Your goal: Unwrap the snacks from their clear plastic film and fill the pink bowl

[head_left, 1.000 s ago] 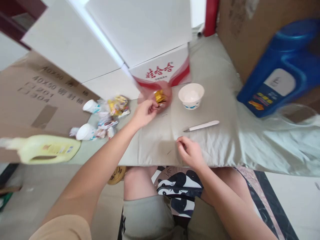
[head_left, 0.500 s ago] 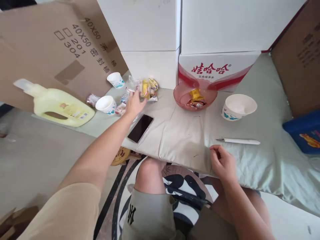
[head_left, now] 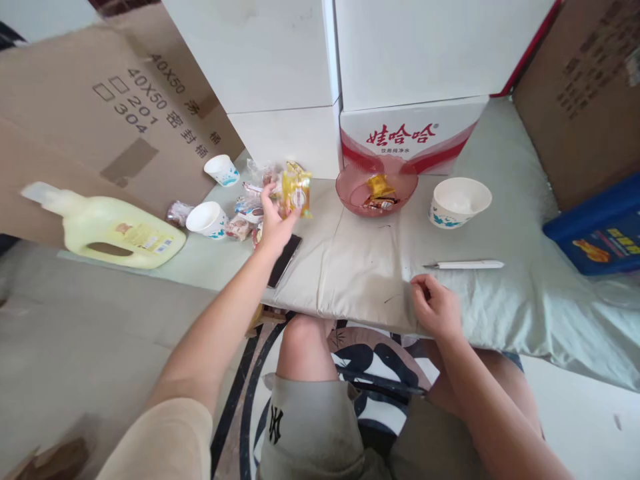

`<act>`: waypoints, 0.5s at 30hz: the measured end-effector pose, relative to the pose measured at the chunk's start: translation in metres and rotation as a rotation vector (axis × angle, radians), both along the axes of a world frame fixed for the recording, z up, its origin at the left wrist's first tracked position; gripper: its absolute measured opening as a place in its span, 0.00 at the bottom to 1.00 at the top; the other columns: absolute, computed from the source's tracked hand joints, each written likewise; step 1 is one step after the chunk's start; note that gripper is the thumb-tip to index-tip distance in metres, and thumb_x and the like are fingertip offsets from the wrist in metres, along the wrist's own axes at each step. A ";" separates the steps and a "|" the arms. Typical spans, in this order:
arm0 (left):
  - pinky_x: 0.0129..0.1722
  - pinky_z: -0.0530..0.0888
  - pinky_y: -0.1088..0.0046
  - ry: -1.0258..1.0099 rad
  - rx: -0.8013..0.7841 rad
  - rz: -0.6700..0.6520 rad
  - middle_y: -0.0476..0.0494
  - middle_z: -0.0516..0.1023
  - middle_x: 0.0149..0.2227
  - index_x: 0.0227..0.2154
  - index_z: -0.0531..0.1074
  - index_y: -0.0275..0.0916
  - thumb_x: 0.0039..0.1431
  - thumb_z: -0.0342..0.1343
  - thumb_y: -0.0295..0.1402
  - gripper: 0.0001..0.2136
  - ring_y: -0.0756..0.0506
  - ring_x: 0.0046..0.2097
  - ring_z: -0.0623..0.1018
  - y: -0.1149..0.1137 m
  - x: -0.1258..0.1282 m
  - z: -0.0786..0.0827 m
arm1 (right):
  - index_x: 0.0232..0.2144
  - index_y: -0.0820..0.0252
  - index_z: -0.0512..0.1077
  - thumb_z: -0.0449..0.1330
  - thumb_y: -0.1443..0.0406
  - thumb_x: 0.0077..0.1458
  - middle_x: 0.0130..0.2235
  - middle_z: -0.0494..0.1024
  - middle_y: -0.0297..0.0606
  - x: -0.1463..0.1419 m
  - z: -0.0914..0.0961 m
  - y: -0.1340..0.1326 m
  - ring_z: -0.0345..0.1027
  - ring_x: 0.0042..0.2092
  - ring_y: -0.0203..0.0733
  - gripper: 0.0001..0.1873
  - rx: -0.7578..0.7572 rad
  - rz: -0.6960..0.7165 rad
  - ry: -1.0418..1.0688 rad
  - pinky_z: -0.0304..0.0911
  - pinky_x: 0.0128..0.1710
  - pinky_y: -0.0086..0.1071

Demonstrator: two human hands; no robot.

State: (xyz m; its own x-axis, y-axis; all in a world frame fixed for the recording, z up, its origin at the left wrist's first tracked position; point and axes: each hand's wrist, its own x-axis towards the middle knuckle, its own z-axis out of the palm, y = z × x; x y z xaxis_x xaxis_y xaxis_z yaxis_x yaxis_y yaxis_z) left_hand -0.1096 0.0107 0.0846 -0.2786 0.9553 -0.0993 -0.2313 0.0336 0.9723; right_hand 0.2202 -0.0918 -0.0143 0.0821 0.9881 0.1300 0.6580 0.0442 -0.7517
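My left hand [head_left: 273,220] reaches out to a heap of wrapped snacks [head_left: 250,207] and its fingers are closed on a yellow snack packet [head_left: 296,192], lifted a little above the cloth. A black phone [head_left: 286,257] lies just under that wrist. To the right stands a pink translucent bowl [head_left: 376,193] with a few wrapped snacks inside. My right hand [head_left: 436,308] rests near the front edge of the pale green cloth [head_left: 360,267], fingers curled loosely with nothing seen in them. A white pen-like tool [head_left: 467,265] lies just beyond it.
A white paper bowl [head_left: 459,202] stands right of the pink one. Two small paper cups [head_left: 207,219] and a yellow detergent jug [head_left: 107,227] are at the left. White and brown cartons [head_left: 400,133] wall the back; a blue jug [head_left: 595,233] lies at the right.
My left hand went from the pink bowl to the snack heap at the left and has picked up the yellow packet. The right hand has stayed at the cloth's front edge.
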 end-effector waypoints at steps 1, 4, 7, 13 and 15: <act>0.36 0.71 0.71 -0.118 -0.003 -0.016 0.50 0.77 0.42 0.53 0.65 0.54 0.47 0.63 0.24 0.30 0.46 0.40 0.77 -0.018 0.015 0.002 | 0.31 0.55 0.72 0.51 0.57 0.53 0.20 0.71 0.34 0.000 0.000 0.000 0.66 0.24 0.41 0.13 0.011 0.003 0.017 0.57 0.28 0.34; 0.25 0.64 0.73 -0.516 -0.227 -0.279 0.47 0.73 0.30 0.37 0.70 0.39 0.50 0.56 0.34 0.11 0.51 0.24 0.68 -0.068 0.066 -0.004 | 0.33 0.56 0.71 0.52 0.57 0.54 0.25 0.75 0.36 0.000 0.000 0.000 0.69 0.28 0.42 0.12 0.061 0.028 0.087 0.60 0.31 0.35; 0.22 0.57 0.75 -0.735 -0.354 -0.444 0.48 0.69 0.27 0.31 0.68 0.36 0.53 0.52 0.37 0.09 0.55 0.19 0.58 -0.100 0.115 -0.022 | 0.37 0.56 0.70 0.53 0.58 0.56 0.29 0.76 0.36 0.005 -0.003 0.000 0.71 0.32 0.43 0.11 0.141 0.076 0.181 0.65 0.36 0.37; 0.23 0.60 0.74 -0.778 -0.528 -0.652 0.48 0.65 0.24 0.31 0.70 0.36 0.59 0.49 0.52 0.21 0.53 0.21 0.62 -0.107 0.179 -0.055 | 0.55 0.56 0.63 0.58 0.57 0.57 0.54 0.74 0.49 0.014 -0.014 0.001 0.73 0.51 0.50 0.25 0.377 0.094 0.378 0.69 0.47 0.44; 0.26 0.65 0.72 -0.680 -0.554 -0.693 0.45 0.70 0.26 0.33 0.73 0.35 0.54 0.54 0.57 0.25 0.49 0.26 0.69 -0.103 0.190 -0.060 | 0.55 0.56 0.63 0.58 0.58 0.58 0.54 0.74 0.49 0.014 -0.015 0.002 0.72 0.54 0.50 0.23 0.397 0.064 0.390 0.68 0.50 0.44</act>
